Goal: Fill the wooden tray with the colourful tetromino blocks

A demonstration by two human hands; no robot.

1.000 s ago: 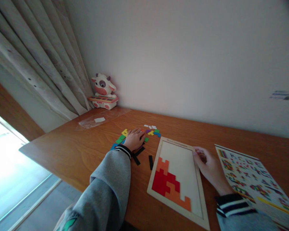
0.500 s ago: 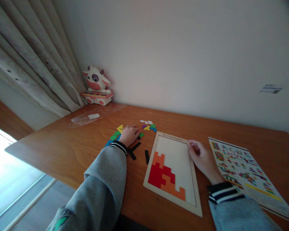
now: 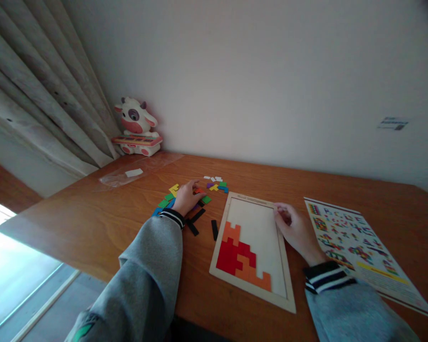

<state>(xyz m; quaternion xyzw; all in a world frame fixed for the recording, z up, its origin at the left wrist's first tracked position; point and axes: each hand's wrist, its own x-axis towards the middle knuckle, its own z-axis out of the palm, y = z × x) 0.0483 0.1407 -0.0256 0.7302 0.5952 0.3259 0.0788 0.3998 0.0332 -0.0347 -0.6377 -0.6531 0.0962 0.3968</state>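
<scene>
Two hands at a block puzzle on a wooden desk

The left hand lies on the loose coloured puzzle pieces, fingers curled; whether it grasps one cannot be told. The right hand rests loosely bent against the right rim of the wooden puzzle tray; its grip is also unclear. Red and orange pieces fill the tray's near corner, and black pieces lie just left of it.

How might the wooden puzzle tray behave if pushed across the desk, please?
The puzzle tray looks flat and rigid, so it would probably slide as one piece, not bend or tip. The red and orange pieces sit inside its raised rim, so they would likely stay put.
</scene>
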